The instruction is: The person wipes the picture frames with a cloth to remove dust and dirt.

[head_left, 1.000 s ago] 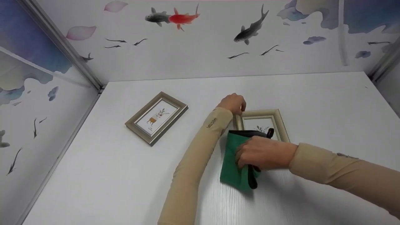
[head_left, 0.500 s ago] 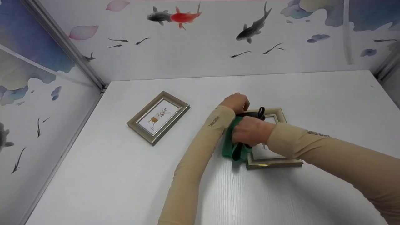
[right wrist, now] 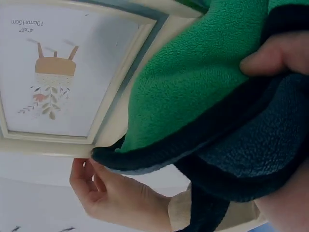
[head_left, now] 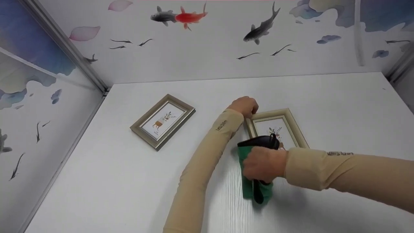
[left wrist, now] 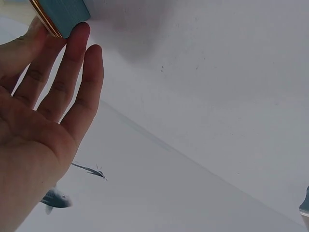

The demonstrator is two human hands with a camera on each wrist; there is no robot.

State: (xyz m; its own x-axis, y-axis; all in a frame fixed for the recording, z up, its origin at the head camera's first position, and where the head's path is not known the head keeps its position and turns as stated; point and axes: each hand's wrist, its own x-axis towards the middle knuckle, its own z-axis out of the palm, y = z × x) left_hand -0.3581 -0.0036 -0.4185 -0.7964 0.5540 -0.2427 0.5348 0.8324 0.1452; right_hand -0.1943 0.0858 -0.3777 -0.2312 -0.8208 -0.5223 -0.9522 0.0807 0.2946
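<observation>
Left hand (head_left: 244,106): thumb and fingertips pinch the far left corner of the cream picture frame (head_left: 295,127); in the left wrist view the outer fingers extend, slightly separated. Right hand (head_left: 263,163): fingers are curled and grip the green cloth (head_left: 248,189) at the near left part of the cream picture frame.

Landmark for all positions is the cream picture frame, which lies face up on the white table (head_left: 129,181). The cloth has dark edging; in the right wrist view its other face is a dark blue-grey. The cloth hides the near left corner of the frame in the head view; whether it touches the frame there cannot be told. The print (head_left: 271,127) inside the frame is partly exposed and bears a plant motif above a brown, legged shape.

To the left of the cream picture frame, well apart, a second frame (head_left: 152,113) lies face up, set at a slant, with a similar print. Beyond the landmark stands a white wall (head_left: 213,55), decorated with a red fish (head_left: 190,18) and dark fish (head_left: 262,28). Beige sleeves (head_left: 200,168) cover both forearms, extending from the near side of the landmark.
</observation>
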